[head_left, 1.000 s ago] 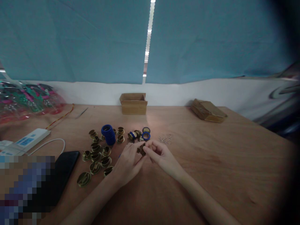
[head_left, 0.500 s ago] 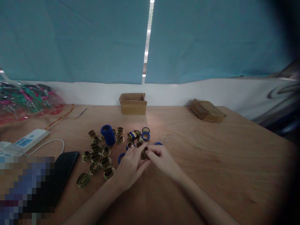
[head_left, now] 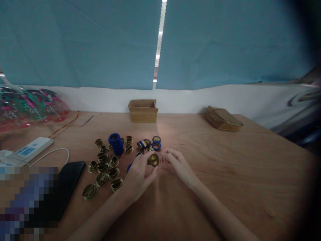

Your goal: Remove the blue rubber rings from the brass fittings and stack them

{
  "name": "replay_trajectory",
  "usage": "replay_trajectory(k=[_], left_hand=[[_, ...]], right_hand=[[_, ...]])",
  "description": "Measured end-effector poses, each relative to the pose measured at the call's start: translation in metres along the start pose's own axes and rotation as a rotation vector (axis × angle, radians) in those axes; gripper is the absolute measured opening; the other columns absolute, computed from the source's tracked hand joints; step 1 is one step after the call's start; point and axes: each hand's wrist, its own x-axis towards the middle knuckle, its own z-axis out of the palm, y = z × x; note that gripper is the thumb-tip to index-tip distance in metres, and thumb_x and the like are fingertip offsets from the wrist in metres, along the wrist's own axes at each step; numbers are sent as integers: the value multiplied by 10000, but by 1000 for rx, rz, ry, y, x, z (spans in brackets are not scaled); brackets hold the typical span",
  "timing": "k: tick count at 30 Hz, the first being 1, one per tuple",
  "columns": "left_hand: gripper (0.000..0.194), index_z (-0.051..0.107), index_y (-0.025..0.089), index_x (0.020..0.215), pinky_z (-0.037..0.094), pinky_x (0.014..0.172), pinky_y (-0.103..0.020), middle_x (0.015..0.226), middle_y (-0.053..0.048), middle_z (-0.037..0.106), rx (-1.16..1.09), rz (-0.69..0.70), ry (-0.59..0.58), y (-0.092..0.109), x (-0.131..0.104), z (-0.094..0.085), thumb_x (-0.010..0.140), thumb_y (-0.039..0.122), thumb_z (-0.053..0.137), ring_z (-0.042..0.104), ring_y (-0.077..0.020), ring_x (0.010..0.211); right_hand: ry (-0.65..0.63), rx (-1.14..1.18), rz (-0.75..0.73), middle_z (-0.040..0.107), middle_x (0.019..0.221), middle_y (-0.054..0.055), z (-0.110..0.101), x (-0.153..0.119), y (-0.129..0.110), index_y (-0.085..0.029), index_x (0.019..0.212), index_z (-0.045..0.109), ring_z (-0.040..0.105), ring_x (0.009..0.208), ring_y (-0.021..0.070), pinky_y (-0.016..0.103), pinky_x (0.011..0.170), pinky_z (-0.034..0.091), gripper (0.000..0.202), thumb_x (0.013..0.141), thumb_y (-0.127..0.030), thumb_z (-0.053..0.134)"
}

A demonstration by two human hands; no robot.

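My left hand [head_left: 139, 172] grips a round brass-coloured metal part [head_left: 154, 160] between thumb and fingers, its shiny hollow face turned toward the camera. Just right of it, my right hand [head_left: 177, 164] hovers with its fingertips close together; whether they pinch something small is too blurred to tell. Several similar brass parts [head_left: 102, 179] lie to the left of my left hand. A stack of blue rings [head_left: 116, 144] stands among them. Beyond my hands are a loose blue ring [head_left: 156, 145] and more brass parts, some with blue rings around them. Small thin pieces [head_left: 178, 146] lie behind my right hand.
An open cardboard box [head_left: 143, 115] stands at the table's back, and another brown box [head_left: 222, 119] lies back right. On the left are a black phone-like slab [head_left: 67, 187], a white power strip [head_left: 35, 147] with a cable, and plastic-wrapped tools [head_left: 32, 103].
My right hand has moved right, away from the brass part, which stays in my left hand and now shows its hollow face. The blue ring near my right fingertips is no longer visible.
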Motion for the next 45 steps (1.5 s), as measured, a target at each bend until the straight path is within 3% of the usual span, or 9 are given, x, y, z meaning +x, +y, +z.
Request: replay_trajectory(k=[5, 8, 14, 19, 25, 30, 35, 40, 45], left_hand=[[434, 391, 205, 1291, 441, 1005, -417, 1220, -114, 575, -44, -34, -18, -1, 1, -1, 878, 231, 521, 536, -230, 1175], [398, 410, 206, 1247, 466, 969, -409, 1190, -117, 584, -78, -60, -39, 0, 0, 1, 870, 242, 534, 560, -236, 1147], [428, 345, 207, 1286, 453, 987, -415, 1257, -134, 549, -107, -78, -98, 1, -5, 4, 885, 216, 496, 538, -241, 1195], [460, 318, 212, 1317, 398, 1051, -398, 1341, -121, 493, -105, -46, -131, 2, -4, 3, 887, 172, 476, 455, -224, 1284], [350, 458, 228, 1170, 505, 888, -357, 1123, -78, 602, -34, -17, -256, 19, -9, -5, 839, 182, 561, 599, -228, 1052], [285, 530, 216, 1120, 545, 728, -361, 1011, -76, 639, 193, -40, -398, 33, -29, -11, 848, 288, 573, 649, -245, 870], [317, 570, 156, 1153, 541, 796, -391, 1058, -122, 672, 446, -108, -516, 28, -46, -16, 877, 307, 530, 655, -274, 945], [378, 537, 127, 1236, 509, 883, -409, 1147, -151, 649, 548, -194, -580, 21, -48, -37, 882, 256, 497, 622, -282, 1043], [266, 616, 141, 1080, 499, 877, -412, 1060, -142, 656, 595, -285, -630, 14, -44, -55, 873, 229, 474, 621, -281, 1010]], right_hand=[[213, -564, -43, 538, 608, 13, -40, 16, 22, -206, 655, 504, 493, 583, 162, 268, 571, 329, 278, 863, -380, 446], [225, -939, -66, 621, 693, 58, -66, 21, 40, -196, 700, 540, 537, 623, 177, 275, 585, 308, 219, 862, -315, 453], [246, -1095, -10, 672, 721, 87, -86, 24, 61, -175, 805, 590, 593, 631, 189, 272, 583, 312, 219, 884, -265, 406], [271, -1090, -27, 669, 713, 83, -84, 26, 62, -172, 804, 594, 599, 625, 190, 273, 587, 317, 232, 886, -256, 395], [295, -1080, -82, 644, 694, 73, -81, 26, 58, -179, 735, 560, 569, 609, 178, 276, 577, 302, 249, 892, -263, 386], [292, -1057, -183, 634, 710, 63, -70, 26, 56, -182, 717, 536, 544, 618, 166, 276, 596, 304, 245, 900, -245, 385], [205, -1039, -269, 626, 724, 42, -45, 23, 51, -186, 699, 511, 543, 664, 162, 274, 650, 319, 238, 907, -244, 413], [100, -1002, -374, 655, 783, 60, -21, 14, 39, -180, 716, 536, 563, 754, 182, 305, 739, 322, 342, 964, -233, 305], [24, -938, -387, 669, 848, 69, -12, 9, 34, -174, 756, 565, 565, 792, 190, 329, 778, 317, 380, 965, -194, 248]])
